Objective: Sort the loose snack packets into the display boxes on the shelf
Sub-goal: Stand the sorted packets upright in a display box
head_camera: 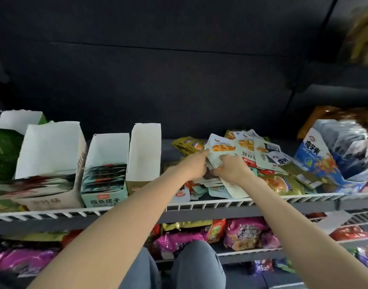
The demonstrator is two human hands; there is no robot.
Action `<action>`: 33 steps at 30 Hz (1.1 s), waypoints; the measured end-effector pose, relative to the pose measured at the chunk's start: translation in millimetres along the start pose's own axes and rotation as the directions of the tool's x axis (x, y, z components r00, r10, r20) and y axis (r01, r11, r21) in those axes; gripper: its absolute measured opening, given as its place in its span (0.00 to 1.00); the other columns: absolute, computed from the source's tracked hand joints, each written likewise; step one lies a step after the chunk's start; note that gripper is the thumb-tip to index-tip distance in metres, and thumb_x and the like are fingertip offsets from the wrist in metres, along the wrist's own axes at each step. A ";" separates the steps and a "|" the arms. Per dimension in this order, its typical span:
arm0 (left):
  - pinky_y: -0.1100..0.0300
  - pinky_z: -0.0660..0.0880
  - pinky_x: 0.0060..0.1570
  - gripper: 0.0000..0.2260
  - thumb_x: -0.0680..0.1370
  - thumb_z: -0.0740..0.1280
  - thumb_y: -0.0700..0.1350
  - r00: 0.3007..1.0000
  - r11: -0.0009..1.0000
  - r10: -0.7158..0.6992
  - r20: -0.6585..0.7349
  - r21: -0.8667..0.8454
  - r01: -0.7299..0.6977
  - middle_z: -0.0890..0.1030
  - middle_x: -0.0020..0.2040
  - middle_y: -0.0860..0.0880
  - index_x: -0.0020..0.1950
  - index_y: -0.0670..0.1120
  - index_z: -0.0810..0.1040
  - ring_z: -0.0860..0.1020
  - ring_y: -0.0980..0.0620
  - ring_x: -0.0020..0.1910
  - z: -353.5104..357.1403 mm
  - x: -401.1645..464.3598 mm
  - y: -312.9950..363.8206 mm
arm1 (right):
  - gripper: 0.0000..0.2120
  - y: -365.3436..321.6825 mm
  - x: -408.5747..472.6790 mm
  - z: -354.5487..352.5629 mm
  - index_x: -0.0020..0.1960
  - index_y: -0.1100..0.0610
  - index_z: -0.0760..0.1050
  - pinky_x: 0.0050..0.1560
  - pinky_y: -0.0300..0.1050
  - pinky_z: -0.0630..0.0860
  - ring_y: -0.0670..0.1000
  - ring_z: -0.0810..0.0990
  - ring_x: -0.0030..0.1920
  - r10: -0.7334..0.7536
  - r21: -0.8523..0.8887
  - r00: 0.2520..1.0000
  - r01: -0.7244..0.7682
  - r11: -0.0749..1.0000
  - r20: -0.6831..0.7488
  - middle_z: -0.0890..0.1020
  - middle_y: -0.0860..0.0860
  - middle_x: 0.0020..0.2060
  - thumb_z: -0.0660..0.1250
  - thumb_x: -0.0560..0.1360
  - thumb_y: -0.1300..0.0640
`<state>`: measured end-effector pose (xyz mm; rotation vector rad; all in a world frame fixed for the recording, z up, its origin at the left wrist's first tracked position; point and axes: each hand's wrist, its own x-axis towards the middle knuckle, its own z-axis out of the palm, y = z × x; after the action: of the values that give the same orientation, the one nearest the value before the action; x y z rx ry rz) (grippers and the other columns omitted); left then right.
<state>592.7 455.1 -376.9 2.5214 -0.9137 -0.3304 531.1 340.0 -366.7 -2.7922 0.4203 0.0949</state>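
Observation:
A heap of loose snack packets (pixel 247 163) lies on the wire shelf (pixel 220 202), right of centre. Both hands hold a stack of pale packets with an orange picture (pixel 219 150), tilted up over the heap. My left hand (pixel 194 165) grips its left edge. My right hand (pixel 231 168) grips its lower right side. Three open display boxes stand to the left: a wide one (pixel 51 155) with packets in it, a teal one (pixel 106 170) full of dark packets, and a narrow one (pixel 143 155) that looks empty.
A blue display box (pixel 325 157) full of silvery packets stands at the right. Green packs (pixel 3 153) sit at the far left. Gold packets (pixel 187 146) lie behind the heap. Lower shelves hold pink and red bags (pixel 243 232). My knees (pixel 191 265) are below.

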 end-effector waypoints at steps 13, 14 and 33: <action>0.52 0.76 0.43 0.12 0.78 0.58 0.37 0.849 0.988 0.141 -0.509 0.133 -0.084 0.79 0.46 0.48 0.48 0.49 0.79 0.78 0.47 0.45 -45.8 -25.8 2.5 | 0.09 -8.4 -27.4 -61.9 0.45 0.53 0.78 0.33 0.44 0.68 0.51 0.74 0.35 -0.137 -0.096 0.933 0.111 0.989 -0.334 0.76 0.48 0.33 0.62 0.76 0.50; 0.53 0.76 0.41 0.11 0.79 0.58 0.37 0.818 0.990 0.132 -0.560 0.119 -0.078 0.79 0.45 0.48 0.48 0.48 0.79 0.78 0.47 0.44 -55.4 -32.6 -0.6 | 0.08 -10.5 -30.7 -65.5 0.45 0.52 0.78 0.35 0.44 0.68 0.51 0.73 0.36 -0.116 -0.067 0.908 0.098 0.993 -0.403 0.76 0.48 0.33 0.65 0.75 0.49; 0.56 0.71 0.40 0.06 0.77 0.67 0.48 0.704 0.970 -0.240 -0.668 -0.137 0.200 0.81 0.41 0.48 0.48 0.46 0.80 0.77 0.50 0.41 -180.6 -221.8 -152.0 | 0.06 -225.3 -70.0 -34.6 0.48 0.49 0.82 0.39 0.46 0.77 0.44 0.80 0.40 -0.369 0.392 0.737 0.635 0.665 -0.567 0.83 0.43 0.40 0.65 0.77 0.53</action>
<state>574.3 761.8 -274.6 2.3967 -0.2953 0.4903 531.9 552.7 -259.0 -2.1870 -0.2572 -0.7058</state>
